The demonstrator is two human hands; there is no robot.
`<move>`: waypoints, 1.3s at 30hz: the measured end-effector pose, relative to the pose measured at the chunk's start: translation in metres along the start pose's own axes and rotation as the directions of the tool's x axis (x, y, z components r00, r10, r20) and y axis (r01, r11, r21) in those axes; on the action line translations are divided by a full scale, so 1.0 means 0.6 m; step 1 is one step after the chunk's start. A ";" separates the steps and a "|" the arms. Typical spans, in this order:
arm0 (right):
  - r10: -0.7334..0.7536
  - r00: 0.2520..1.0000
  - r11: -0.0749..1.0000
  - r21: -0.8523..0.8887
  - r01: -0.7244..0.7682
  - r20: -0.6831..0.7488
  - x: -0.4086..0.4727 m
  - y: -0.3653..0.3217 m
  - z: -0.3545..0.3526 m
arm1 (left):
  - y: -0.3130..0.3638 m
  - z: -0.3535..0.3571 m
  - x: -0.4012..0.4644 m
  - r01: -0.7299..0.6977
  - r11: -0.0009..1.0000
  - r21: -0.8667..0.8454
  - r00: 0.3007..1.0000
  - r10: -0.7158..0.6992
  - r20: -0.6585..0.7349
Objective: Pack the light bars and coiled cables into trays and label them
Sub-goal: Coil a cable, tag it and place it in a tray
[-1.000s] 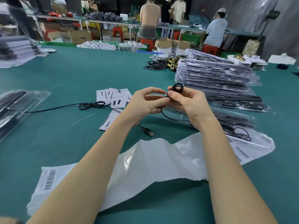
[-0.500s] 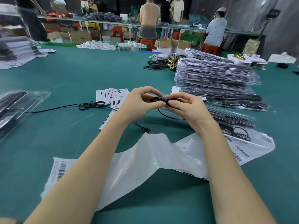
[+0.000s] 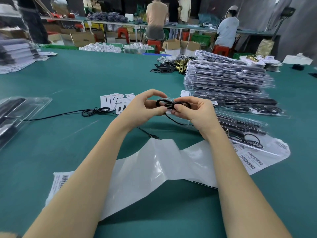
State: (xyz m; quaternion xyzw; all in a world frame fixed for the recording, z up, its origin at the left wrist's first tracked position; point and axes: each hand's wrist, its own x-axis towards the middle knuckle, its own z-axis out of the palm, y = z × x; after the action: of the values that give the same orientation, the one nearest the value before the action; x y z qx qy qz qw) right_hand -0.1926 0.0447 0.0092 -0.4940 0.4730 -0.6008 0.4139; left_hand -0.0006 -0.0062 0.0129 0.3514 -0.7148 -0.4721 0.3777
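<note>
A black cable coil [image 3: 165,103] lies flat between both my hands above the green table [image 3: 85,79]. My left hand [image 3: 144,107] pinches its left side and my right hand [image 3: 193,111] grips its right side. The cable's loose tail hangs down to a USB plug [image 3: 154,136] on the table. A second black cable [image 3: 93,111] lies loosely coiled to the left. White label cards [image 3: 116,102] lie behind my left hand. A tall stack of packed clear trays [image 3: 228,83] stands on the right. A clear tray with a dark bar [image 3: 15,114] sits at the left edge.
A white plastic mailer bag [image 3: 154,170] with barcodes lies crumpled under my forearms. Brass and black hardware [image 3: 171,66] sits behind the tray stack. Paper stacks [image 3: 15,55] rest at far left. Several people work at benches in the background.
The cable loop, held upright over my right hand a second ago, now lies flat between both hands as a wider coil. The plug end has slid closer to the bag.
</note>
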 end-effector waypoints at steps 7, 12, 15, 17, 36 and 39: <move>0.015 0.998 0.999 0.045 -0.012 -0.067 0.002 0.003 0.008 | 0.002 0.000 0.000 0.095 0.987 -0.129 0.995 -0.096 -0.002; -0.046 0.990 0.999 -0.017 0.045 -0.130 0.005 0.007 0.008 | 0.009 0.004 0.009 0.301 0.865 -0.401 0.940 -0.340 -0.028; -0.088 0.986 0.991 -0.115 0.073 -0.139 0.008 0.011 0.009 | 0.010 0.003 0.008 0.345 0.858 -0.379 0.936 -0.342 0.079; -0.101 0.985 0.984 -0.162 0.078 -0.143 0.007 0.013 0.014 | 0.010 0.005 0.007 0.354 0.840 -0.411 0.934 -0.342 0.103; 0.396 0.918 0.918 -0.025 -0.397 -0.008 0.004 -0.045 0.009 | 0.004 0.003 -0.001 -0.018 0.986 -0.169 1.000 0.021 0.014; 0.429 0.903 0.903 0.007 -0.429 -0.009 0.005 -0.046 0.006 | 0.004 0.009 -0.001 -0.007 0.977 -0.211 0.999 0.013 0.029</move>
State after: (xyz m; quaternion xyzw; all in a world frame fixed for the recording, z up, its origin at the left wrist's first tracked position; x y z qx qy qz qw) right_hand -0.1902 0.0470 0.0368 -0.3739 0.5708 -0.4986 0.5347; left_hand -0.0056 -0.0030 0.0134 0.2985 -0.6682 -0.5486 0.4044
